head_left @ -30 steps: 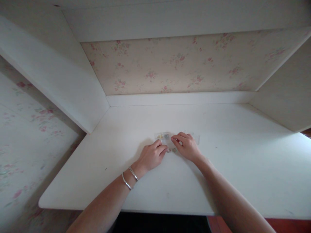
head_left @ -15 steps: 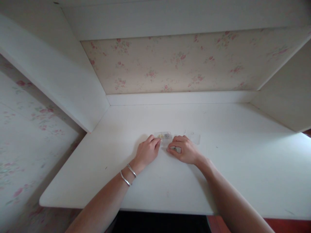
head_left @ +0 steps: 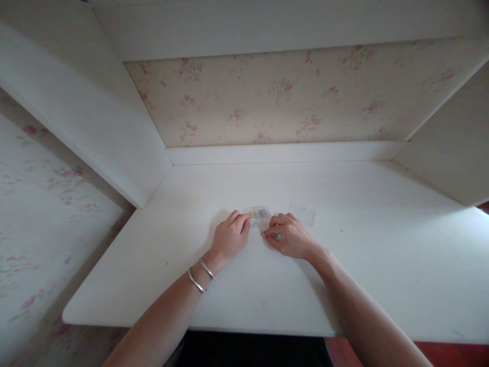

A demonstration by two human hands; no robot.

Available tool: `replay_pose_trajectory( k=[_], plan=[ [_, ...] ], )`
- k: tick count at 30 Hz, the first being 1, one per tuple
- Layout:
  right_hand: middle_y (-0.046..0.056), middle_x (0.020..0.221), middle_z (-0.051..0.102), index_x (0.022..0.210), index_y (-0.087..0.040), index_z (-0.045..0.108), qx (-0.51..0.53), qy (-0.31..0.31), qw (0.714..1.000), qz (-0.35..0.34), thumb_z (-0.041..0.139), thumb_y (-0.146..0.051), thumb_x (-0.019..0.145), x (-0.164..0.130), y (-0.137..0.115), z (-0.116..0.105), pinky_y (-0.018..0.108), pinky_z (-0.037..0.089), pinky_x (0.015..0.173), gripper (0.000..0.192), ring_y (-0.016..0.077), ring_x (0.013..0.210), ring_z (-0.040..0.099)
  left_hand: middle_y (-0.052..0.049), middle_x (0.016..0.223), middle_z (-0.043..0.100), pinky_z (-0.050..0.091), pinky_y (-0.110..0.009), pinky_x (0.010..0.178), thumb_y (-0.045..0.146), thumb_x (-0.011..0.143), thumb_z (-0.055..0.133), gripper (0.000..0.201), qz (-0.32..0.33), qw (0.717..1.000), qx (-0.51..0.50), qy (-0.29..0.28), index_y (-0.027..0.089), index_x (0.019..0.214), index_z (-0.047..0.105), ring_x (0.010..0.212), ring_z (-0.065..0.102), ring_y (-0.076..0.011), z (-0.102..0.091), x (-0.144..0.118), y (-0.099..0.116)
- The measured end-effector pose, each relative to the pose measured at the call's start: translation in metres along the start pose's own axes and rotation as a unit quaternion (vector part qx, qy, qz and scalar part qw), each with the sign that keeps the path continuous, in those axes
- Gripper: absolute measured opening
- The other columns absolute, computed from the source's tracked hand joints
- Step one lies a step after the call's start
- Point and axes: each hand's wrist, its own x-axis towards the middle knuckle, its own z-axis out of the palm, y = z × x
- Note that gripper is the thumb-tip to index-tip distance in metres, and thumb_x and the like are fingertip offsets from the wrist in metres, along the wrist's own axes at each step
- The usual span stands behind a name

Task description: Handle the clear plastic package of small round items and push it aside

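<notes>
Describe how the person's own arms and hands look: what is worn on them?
Both forearms are bare, with no sleeves in view. The left wrist carries two thin silver bangles, lying side by side. The left hand and the right hand wear no gloves; no rings or watch can be made out.

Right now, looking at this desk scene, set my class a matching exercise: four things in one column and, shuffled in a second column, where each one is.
Things:
1. left hand
2. right hand
3. small clear box
4. clear lid

Places:
A. lying flat on the white desk, beyond the right hand
B. fingertips at the box's left end, two bangles on its wrist
C. between the two hands' fingertips, tiny pieces inside
D. fingers curled over a small round piece, right of the box

Pairs: 1-B, 2-D, 3-C, 4-A
</notes>
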Motion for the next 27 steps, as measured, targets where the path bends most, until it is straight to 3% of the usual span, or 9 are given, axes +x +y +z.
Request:
replay_pose_trajectory(
  k=[9, 18, 22, 27],
  plan=[
    [0.002, 0.08, 0.064, 0.079, -0.026, 0.072, 0.036, 0.027, 0.999, -0.001, 0.058, -0.024, 0.082, 0.001, -0.001, -0.002, 0.03, 0.039, 0.076, 0.015, 0.015, 0.078, 0.056, -0.003, 0.097, 0.061, 0.046, -0.023, 0.078, 0.033, 0.096, 0.033, 0.029, 0.011, 1.0, 0.008, -0.005, 0.024, 0.102, 0.06, 0.087, 0.059, -0.0128, 0.0, 0.0, -0.002],
    [0.003, 0.079, 0.062, 0.088, -0.024, 0.072, 0.082, 0.177, 0.978, 0.072, 0.055, -0.03, 0.086, 0.014, 0.0, 0.019, 0.028, 0.042, 0.069, 0.018, 0.0138, 0.074, 0.056, -0.002, 0.09, 0.063, 0.048, -0.025, 0.069, 0.028, 0.095, 0.033, 0.029, 0.112, 0.99, 0.04, -0.07, 0.023, 0.099, 0.062, 0.079, 0.061, -0.0144, 0.004, -0.011, 0.01],
    [0.002, 0.078, 0.061, 0.085, -0.025, 0.072, 0.047, 0.157, 0.985, 0.055, 0.057, -0.028, 0.085, 0.022, -0.001, 0.027, 0.029, 0.041, 0.071, 0.015, 0.0138, 0.073, 0.056, -0.003, 0.091, 0.063, 0.049, -0.025, 0.067, 0.028, 0.095, 0.034, 0.029, 0.146, 0.984, 0.043, -0.088, 0.021, 0.094, 0.062, 0.077, 0.061, -0.015, 0.008, -0.015, 0.018],
    [0.002, 0.078, 0.062, 0.087, -0.024, 0.071, 0.058, 0.168, 0.98, 0.091, 0.055, -0.03, 0.087, 0.019, 0.002, 0.019, 0.028, 0.041, 0.069, 0.017, 0.0141, 0.074, 0.057, -0.002, 0.092, 0.063, 0.05, -0.025, 0.066, 0.029, 0.095, 0.035, 0.028, 0.147, 0.984, 0.038, -0.095, 0.025, 0.107, 0.06, 0.079, 0.062, -0.015, 0.006, -0.015, 0.02]
  ],
)
